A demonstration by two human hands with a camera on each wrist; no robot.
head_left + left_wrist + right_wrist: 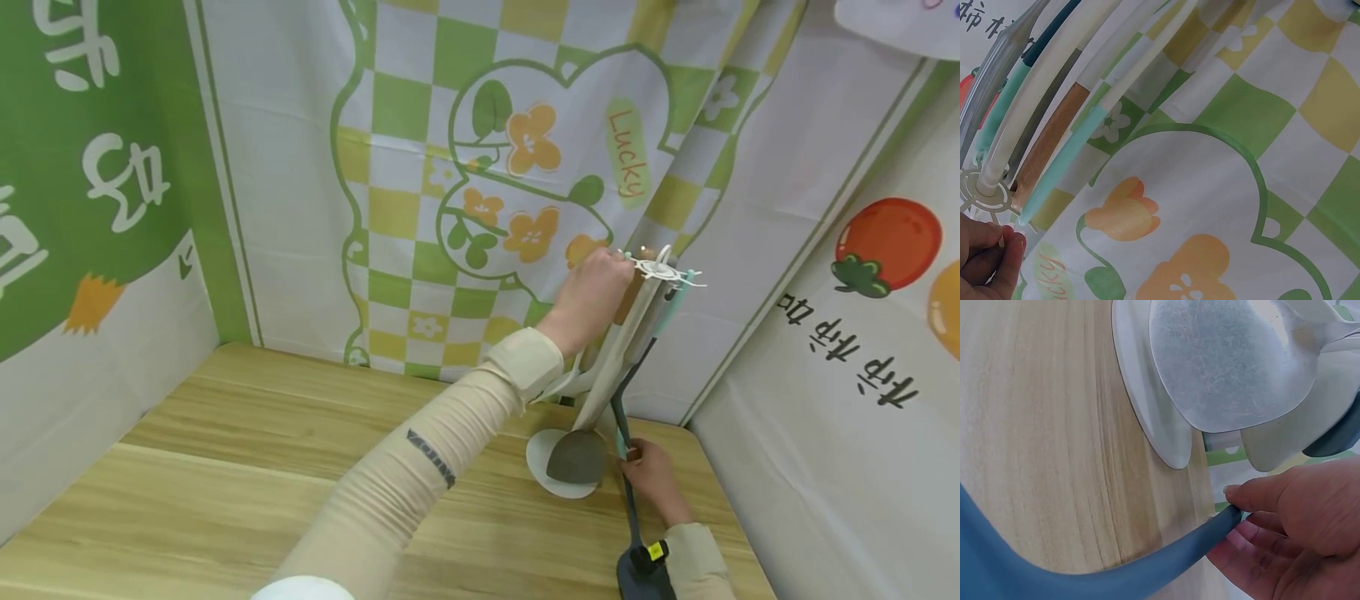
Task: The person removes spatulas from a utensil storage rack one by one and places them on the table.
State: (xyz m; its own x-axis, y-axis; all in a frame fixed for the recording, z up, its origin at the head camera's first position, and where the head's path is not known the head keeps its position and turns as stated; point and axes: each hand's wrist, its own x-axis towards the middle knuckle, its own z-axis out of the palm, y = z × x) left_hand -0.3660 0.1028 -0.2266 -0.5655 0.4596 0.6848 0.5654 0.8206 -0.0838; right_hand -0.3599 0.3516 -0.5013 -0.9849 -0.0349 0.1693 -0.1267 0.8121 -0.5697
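Observation:
A white rotating utensil rack [660, 269] stands near the back right of the table on a round white base [536, 458]. At its slotted top, my left hand [596, 292] pinches a hook at the rim, beside a teal handle end [1029, 212]. My right hand [654, 479] holds a dark blue-grey spatula [1166, 556] low beside the rack, fingers and thumb around where its shaft meets a teal handle. Its broad head [637, 579] points toward the front. A metal turner [1235, 362] hangs over the base. Several other utensils hang around the pole.
The wooden table [262, 467] extends left and forward. A green-and-yellow checked cloth [405, 208] hangs behind the rack. White printed walls [840, 467] close in the right side, with a green panel [90, 167] at the left.

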